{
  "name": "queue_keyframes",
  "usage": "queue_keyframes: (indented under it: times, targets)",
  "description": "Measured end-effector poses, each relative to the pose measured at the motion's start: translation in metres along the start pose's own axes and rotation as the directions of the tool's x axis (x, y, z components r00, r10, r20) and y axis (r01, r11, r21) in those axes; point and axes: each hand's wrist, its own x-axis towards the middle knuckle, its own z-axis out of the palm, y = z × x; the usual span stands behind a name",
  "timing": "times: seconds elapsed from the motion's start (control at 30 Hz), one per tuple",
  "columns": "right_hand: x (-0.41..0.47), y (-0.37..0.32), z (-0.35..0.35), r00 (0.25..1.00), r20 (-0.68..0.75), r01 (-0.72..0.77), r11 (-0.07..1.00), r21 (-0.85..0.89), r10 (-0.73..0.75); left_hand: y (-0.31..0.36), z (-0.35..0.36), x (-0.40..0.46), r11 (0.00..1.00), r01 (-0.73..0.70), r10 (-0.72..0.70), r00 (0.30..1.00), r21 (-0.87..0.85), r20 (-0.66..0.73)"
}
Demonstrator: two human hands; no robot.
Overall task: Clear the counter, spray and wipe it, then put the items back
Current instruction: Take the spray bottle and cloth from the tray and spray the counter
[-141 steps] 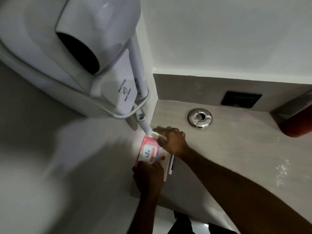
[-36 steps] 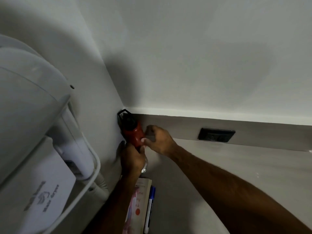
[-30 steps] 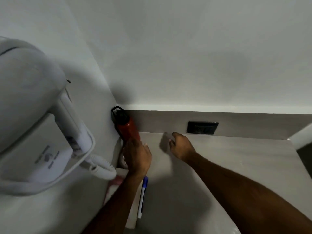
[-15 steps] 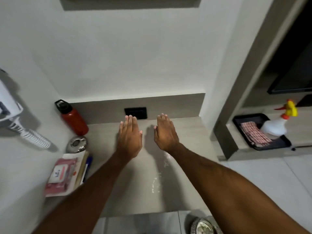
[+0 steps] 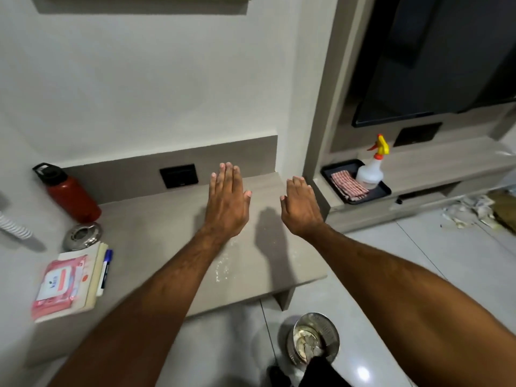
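Observation:
Both hands hover flat, palms down, over the grey counter, holding nothing: my left hand mid-counter, my right hand near its right end. Along the left side stand a red bottle with a black cap, a round metal ashtray, and a notebook bearing a pink wipes pack, with a blue pen beside it. A wet streak shines on the counter. On the shelf to the right, a black tray holds a spray bottle and a striped cloth.
A black wall socket sits in the backsplash. A dark TV screen hangs above the right shelf. A metal bin stands on the tiled floor below the counter edge, and crumpled litter lies on the floor at far right.
The bottle was set down in the left corner and both hands let go of it. The view pulled back and the hands moved rightward, spread flat above the counter.

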Motion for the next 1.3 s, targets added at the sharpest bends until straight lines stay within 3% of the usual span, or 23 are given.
queue_keyframes:
  times: [0.27,0.5,0.63,0.73,0.93,1.1,1.23,1.3]
  targets:
    - [-0.061,0.094,-0.01,0.987,0.007,-0.159,0.985,-0.064,0.16,0.058,0.032,-0.016,0.997,-0.078,0.078,0.996,-0.006,0.047]
    - [-0.016,0.197,-0.041,0.975,-0.097,-0.204,0.978,-0.054,0.198,0.156,0.081,0.055,0.991,-0.111,0.113,0.993,-0.068,0.029]
    - [0.012,0.274,-0.045,0.958,-0.104,-0.264,0.963,0.052,0.268,0.237,0.132,0.106,0.987,-0.136,0.141,0.988,-0.082,0.057]
    - [0.047,0.338,-0.045,0.95,-0.121,-0.271,0.953,0.133,0.287,0.296,0.183,0.152,0.996,-0.064,0.071,0.99,-0.06,0.121]
    - [0.129,0.424,-0.04,0.935,0.02,-0.347,0.904,0.248,0.354,0.355,0.256,0.225,0.991,0.112,-0.099,0.978,-0.065,0.183]
    - [0.192,0.441,-0.02,0.919,0.125,-0.388,0.801,0.457,0.374,0.357,0.287,0.254,0.951,0.281,-0.242,0.936,-0.13,0.255]
    - [0.216,0.447,0.007,0.918,0.175,-0.395,0.765,0.51,0.357,0.352,0.299,0.255,0.87,0.463,-0.418,0.875,-0.17,0.245]
    - [0.22,0.45,0.012,0.91,0.167,-0.413,0.783,0.465,0.38,0.349,0.307,0.253,0.846,0.495,-0.441,0.859,-0.197,0.261]
